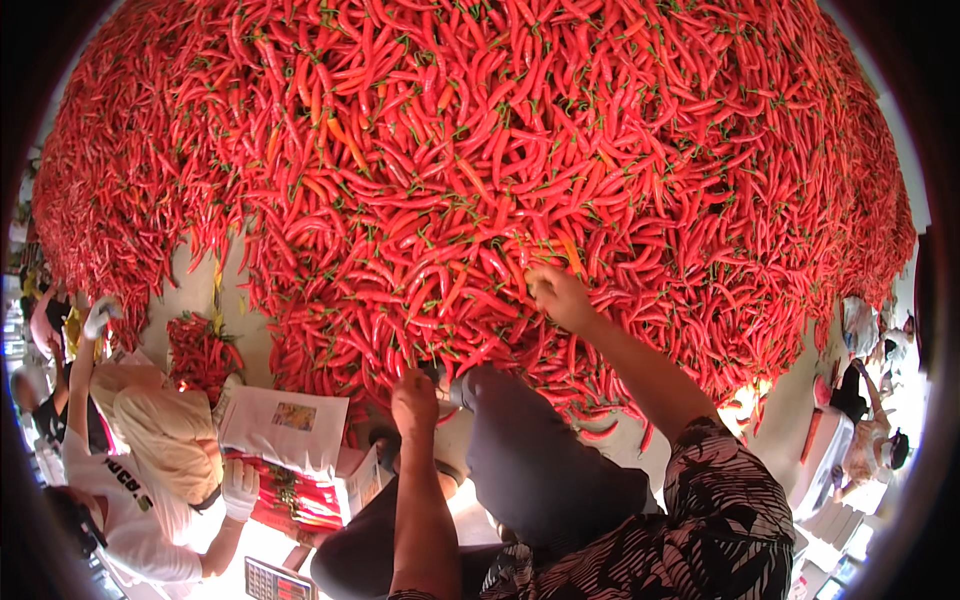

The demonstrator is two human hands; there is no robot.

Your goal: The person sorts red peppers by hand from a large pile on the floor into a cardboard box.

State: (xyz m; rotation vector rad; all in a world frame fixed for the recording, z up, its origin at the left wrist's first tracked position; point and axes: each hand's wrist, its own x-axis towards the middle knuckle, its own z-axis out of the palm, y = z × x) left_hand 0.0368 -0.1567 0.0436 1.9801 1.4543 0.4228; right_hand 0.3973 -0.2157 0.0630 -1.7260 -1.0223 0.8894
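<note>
A huge heap of red chili peppers (465, 172) with green stems spreads across the view, a few of them orange. My right hand (559, 295) reaches out over the near part of the heap, its fingers bent at the peppers beside an orange chili pepper (568, 251). Whether it grips one is not plain. Close to my raised knee, my left hand (415, 403) is at the heap's near edge with its fingers curled. A red pepper's tip shows just above the fingers, but what lies inside the hand is hidden.
At the left sits a co-worker in white gloves (240, 489), near an open box of red chili peppers (292, 495) with a paper sheet (285, 424) beside it. A calculator (277, 581) lies at the bottom. Other people are at the far left and right.
</note>
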